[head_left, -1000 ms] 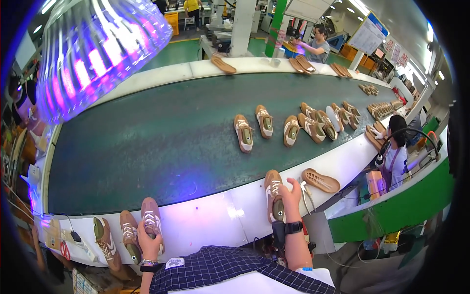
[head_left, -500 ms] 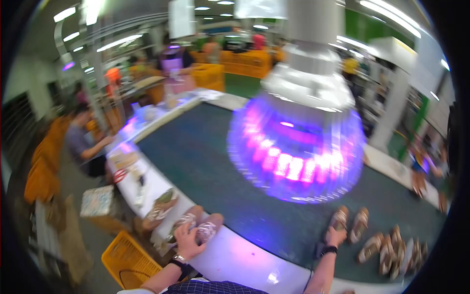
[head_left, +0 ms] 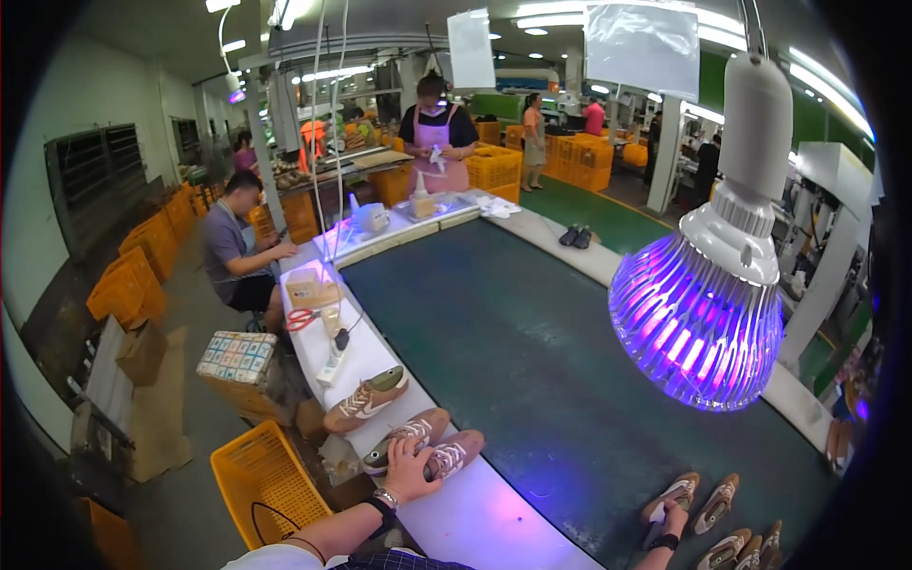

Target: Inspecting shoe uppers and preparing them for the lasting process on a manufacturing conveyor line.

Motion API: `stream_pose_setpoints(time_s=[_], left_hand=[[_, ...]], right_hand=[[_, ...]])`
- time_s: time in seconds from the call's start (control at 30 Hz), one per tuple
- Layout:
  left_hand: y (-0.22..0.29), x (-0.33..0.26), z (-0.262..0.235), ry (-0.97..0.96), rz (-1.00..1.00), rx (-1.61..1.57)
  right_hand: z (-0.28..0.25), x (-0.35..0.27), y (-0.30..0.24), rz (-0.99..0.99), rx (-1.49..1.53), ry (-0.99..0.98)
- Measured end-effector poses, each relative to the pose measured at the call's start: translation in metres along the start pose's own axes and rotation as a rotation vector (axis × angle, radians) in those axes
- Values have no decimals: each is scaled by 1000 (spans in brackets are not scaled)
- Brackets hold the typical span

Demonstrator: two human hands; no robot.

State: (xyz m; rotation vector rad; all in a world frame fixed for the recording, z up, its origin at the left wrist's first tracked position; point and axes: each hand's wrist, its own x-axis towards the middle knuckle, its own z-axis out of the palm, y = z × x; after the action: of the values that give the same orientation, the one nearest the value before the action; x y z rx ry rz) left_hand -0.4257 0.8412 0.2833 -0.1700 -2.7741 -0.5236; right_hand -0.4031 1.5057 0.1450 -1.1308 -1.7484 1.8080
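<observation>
My left hand (head_left: 408,474) reaches over a pair of brown sneakers with pale laces on the white table edge. Its fingers curl between the left sneaker (head_left: 427,424) and the right sneaker (head_left: 458,453), gripping at the heel opening. Beside this pair, farther left, a third brown sneaker (head_left: 369,397) with a green insole lies on the same edge. Low at the right, my right hand (head_left: 674,520) is closed on the heel of another brown sneaker (head_left: 678,489), which rests on the dark green belt. Its mate (head_left: 717,503) stands just to the right.
A large purple-glowing lamp (head_left: 698,323) hangs over the right of the belt (head_left: 513,313). More sneakers (head_left: 727,549) stand at the lower right. A yellow crate (head_left: 271,480) and a box (head_left: 237,366) sit left of the table. Red scissors (head_left: 301,319) lie there; two co-workers are beyond.
The view has swung leftward, so the lamp and the right-hand sneakers sit farther right in the picture, and the blur has cleared. Both hands stay on the same sneakers.
</observation>
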Motion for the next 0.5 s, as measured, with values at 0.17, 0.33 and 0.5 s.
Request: stream_pose_setpoints(time_s=[0.17,0.33,0.5], left_hand=[[-10,-7,-3,19,46,-56],[-18,-2,6,-47,126,-140],[-26,-1,10,-114,60,-138]], right_hand=[[21,-111,-25,362,389,-390],[60,-278,-65,303,593,-480],[98,-378,-86,170,408,-488]])
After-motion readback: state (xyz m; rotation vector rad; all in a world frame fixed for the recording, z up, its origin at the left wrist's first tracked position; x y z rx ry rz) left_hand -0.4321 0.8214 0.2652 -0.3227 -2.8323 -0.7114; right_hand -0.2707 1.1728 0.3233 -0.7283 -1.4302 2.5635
